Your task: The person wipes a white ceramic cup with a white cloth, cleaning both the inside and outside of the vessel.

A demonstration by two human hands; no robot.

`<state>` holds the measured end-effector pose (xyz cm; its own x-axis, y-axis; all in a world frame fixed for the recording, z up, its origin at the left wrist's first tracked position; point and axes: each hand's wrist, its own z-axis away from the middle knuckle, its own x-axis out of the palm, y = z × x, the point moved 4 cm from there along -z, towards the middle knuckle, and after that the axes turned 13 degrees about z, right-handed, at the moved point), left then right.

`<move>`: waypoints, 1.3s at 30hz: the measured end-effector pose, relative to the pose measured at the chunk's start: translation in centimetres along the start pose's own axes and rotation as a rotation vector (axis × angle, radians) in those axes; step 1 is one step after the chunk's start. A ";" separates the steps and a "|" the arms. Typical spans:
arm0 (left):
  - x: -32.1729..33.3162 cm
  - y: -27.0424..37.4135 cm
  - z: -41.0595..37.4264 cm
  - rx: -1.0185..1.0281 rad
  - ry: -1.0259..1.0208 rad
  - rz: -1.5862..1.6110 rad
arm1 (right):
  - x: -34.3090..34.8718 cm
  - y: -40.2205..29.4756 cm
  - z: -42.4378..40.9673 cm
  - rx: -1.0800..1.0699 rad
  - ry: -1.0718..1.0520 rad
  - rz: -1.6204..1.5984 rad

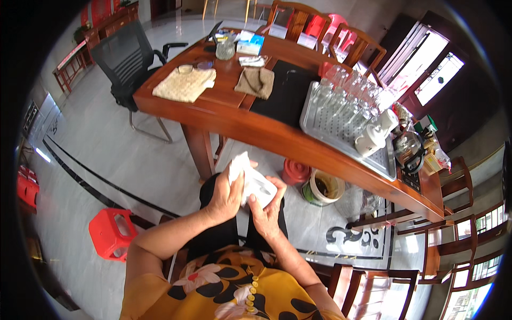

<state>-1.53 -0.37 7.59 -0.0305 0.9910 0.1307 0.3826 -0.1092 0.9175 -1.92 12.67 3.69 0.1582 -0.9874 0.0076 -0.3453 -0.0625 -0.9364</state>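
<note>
Above my lap, my right hand (267, 208) grips a small white ceramic vessel (261, 189), perhaps a cup or bowl, by its rim and side. My left hand (227, 195) is closed around a crumpled white tissue or cloth (240, 165) and presses it against the vessel's left side. Part of the vessel is hidden behind the fingers and the white material. Both hands are just in front of the near edge of the wooden table (224, 118), lower than its top.
On the table are a metal tray (326, 132) of upturned glasses (346, 94), a white lidded cup (370, 140), a glass pot (409, 148), a brown cloth (256, 83) and a cream cloth (185, 84). Below stand a bucket (326, 186) and a red container (296, 171). A red stool (108, 234) is at left.
</note>
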 end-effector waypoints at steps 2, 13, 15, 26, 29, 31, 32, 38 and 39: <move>0.2 -1.0 -0.1 -0.081 0.061 0.128 | -0.8 0.6 -0.1 -0.249 0.028 0.351; -2.3 -6.2 -0.3 -0.750 -0.034 0.641 | -1.5 -2.6 -1.6 -0.852 -0.449 0.861; -1.9 -6.0 -0.5 -0.842 0.048 0.557 | -1.9 -2.4 -2.1 -0.803 -0.446 0.858; -0.4 -0.4 -1.6 -0.198 -0.235 -0.061 | -1.7 1.7 -1.1 0.415 -0.060 -0.575; -1.3 -1.0 -2.0 -0.301 -0.079 0.053 | -2.1 2.2 -0.9 0.482 -0.111 -0.747; -2.3 -1.8 -2.6 -0.177 0.097 0.220 | -2.4 2.6 -1.1 0.508 -0.148 -0.898; -2.7 -1.9 -2.6 -0.109 0.158 0.144 | -2.4 2.8 -1.1 0.525 -0.132 -0.925; -0.5 1.9 -1.5 0.260 -0.105 -0.328 | -2.3 3.3 -0.8 0.592 -0.107 -0.924; 0.0 2.1 -1.3 0.321 -0.229 -0.390 | -2.2 3.3 -0.7 0.627 -0.071 -0.932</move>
<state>-1.94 -0.72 9.99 -0.0382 0.9487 -0.3138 0.6465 0.2629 0.7162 -4.03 14.52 0.80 0.1706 -0.5813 0.7956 0.4584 -0.6680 -0.5863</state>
